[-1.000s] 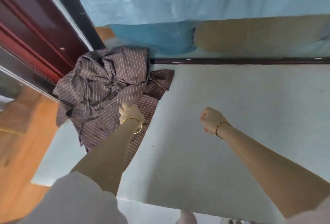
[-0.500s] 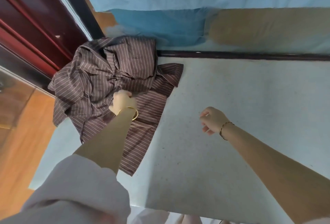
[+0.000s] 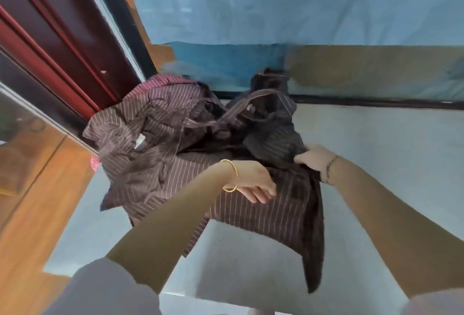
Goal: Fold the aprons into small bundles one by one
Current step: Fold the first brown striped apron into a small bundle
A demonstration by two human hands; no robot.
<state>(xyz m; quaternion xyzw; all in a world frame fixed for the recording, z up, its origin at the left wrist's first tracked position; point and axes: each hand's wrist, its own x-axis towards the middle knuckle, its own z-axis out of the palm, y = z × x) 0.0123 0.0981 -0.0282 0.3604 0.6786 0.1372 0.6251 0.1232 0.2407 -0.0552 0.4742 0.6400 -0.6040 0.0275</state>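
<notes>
Spreading across most of the view, the pale tabletop carries a crumpled heap of aprons at its far left corner, brown with thin light stripes. It sits against the dark red door frame, with wooden floor below and to the left.

One apron is raised off that heap. Its long axis runs from the heap at the far left, across in front of the person, to a dark tail hanging down past the near right of the tabletop. Most of the cloth therefore lies ahead and to the left of both hands, and only the hanging end lies nearer the body.

The right hand is closed round a bunched dark fold at the top right of the apron and seems to take its weight. It is the hand nearer the gathered upper part.

The left hand sits lower and to the left, in front of the flat striped panel, with its fingers loosely curled. The view does not settle whether it pinches the cloth or only lies against it.

The two hands are near each other, with the panel between and below them. Judging from this, the apron needs drawing rightward, clear of the heap, onto the bare tabletop to be laid flat.

A strap loop arches above the bunched part and could drag neighbouring cloth along.
</notes>
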